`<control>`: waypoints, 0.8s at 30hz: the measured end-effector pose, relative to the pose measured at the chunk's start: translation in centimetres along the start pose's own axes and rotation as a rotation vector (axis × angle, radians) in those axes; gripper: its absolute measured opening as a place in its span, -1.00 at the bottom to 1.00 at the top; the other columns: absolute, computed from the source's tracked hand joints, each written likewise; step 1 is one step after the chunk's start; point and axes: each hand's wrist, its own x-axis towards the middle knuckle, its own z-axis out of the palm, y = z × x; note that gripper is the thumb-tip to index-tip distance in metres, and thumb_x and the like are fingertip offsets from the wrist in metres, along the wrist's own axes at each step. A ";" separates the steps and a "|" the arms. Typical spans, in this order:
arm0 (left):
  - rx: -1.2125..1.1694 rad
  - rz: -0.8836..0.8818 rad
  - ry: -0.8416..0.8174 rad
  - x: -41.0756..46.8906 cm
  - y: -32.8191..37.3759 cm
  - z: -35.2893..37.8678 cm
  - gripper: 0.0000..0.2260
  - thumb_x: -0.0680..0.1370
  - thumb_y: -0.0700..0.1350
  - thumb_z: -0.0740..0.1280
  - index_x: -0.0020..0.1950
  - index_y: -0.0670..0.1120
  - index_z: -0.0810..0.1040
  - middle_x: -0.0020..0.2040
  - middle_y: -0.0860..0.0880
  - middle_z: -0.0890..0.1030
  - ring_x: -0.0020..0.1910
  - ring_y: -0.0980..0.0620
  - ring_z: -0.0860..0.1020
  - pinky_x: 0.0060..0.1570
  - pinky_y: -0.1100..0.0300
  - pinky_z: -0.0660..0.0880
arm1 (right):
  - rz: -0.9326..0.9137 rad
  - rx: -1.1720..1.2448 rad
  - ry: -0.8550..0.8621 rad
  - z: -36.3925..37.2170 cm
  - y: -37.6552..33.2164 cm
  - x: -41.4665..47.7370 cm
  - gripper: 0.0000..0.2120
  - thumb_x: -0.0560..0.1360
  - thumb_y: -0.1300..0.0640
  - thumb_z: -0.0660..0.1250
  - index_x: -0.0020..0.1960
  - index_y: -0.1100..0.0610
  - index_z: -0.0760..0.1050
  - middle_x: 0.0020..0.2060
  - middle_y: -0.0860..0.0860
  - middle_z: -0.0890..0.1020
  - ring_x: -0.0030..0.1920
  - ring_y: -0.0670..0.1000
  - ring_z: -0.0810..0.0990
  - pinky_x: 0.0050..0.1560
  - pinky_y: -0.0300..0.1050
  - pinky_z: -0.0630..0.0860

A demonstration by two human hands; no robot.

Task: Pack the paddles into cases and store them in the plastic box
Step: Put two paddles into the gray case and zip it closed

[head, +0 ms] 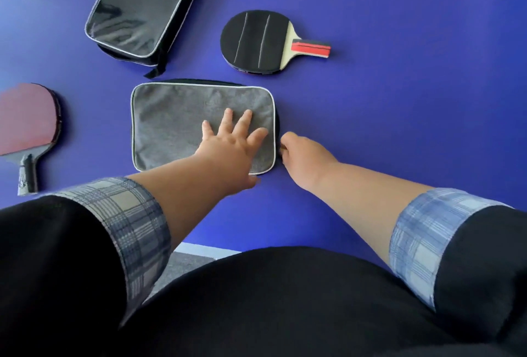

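A grey case [171, 123] with white piping lies flat in the middle of the blue table. My left hand [231, 140] rests on its right half, palm down, fingers spread. At the case's right edge, my right hand [299, 154] has its fingers pinched together; what they hold is hidden. A black-faced paddle [253, 40] with a red handle lies behind the case to the right. A red-faced paddle [28, 123] with a dark handle lies at the left edge. A black glossy case [142, 8] with white lettering sits at the back left.
The blue table [399, 100] stretches to the right and far side. Its near edge [205, 248] shows just in front of my body, with grey floor below. No plastic box is in view.
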 end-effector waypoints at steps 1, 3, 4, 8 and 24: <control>0.013 0.009 0.009 0.1 0.5 0.2 -0.09 0.45 0.39 0.29 0.55 0.22 -0.26 0.61 -0.09 -0.29 0.55 -0.33 -0.23 0.40 -0.46 0.03 | 0.001 0.011 0.009 0.4 -0.1 -0.3 -0.82 0.64 0.08 0.08 -0.14 0.06 0.25 -0.31 -0.03 0.43 -0.32 0.07 0.40 -0.41 -0.03 0.22; 0.069 0.032 0.021 0.4 1.0 0.8 -0.16 0.49 0.39 0.23 0.50 0.32 -0.33 0.58 -0.13 -0.34 0.52 -0.40 -0.26 0.35 -0.50 0.01 | 0.018 0.020 0.037 1.0 -0.2 -0.7 -0.86 0.65 0.08 0.07 -0.07 0.06 0.30 -0.28 -0.03 0.45 -0.28 0.09 0.44 -0.39 -0.03 0.26; 0.089 0.046 0.031 0.5 1.0 1.2 -0.20 0.51 0.38 0.21 0.49 0.34 -0.33 0.58 -0.15 -0.35 0.52 -0.42 -0.27 0.34 -0.52 0.01 | 0.034 0.007 0.056 1.1 -0.2 -0.9 -0.89 0.64 0.09 0.07 -0.04 0.06 0.33 -0.25 -0.01 0.48 -0.26 0.11 0.46 -0.39 -0.02 0.30; 0.122 0.103 0.077 0.7 0.3 2.0 -0.29 0.52 0.39 0.15 0.49 0.36 -0.27 0.57 -0.17 -0.34 0.51 -0.43 -0.25 0.32 -0.53 0.05 | 0.052 -0.124 0.105 0.7 -0.3 -0.6 -0.84 0.58 0.22 0.11 0.06 0.03 0.42 -0.18 -0.03 0.48 -0.17 0.13 0.49 -0.35 -0.02 0.36; 0.053 0.204 0.109 -0.2 -0.3 2.9 -0.41 0.49 0.45 0.04 0.42 0.30 -0.09 0.61 -0.15 -0.22 0.51 -0.43 -0.23 0.33 -0.54 -0.09 | 0.081 -0.060 0.237 -3.4 -1.6 6.1 -0.83 0.56 0.19 0.11 0.05 0.04 0.44 -0.05 0.00 0.52 -0.08 0.11 0.44 -0.19 0.00 0.37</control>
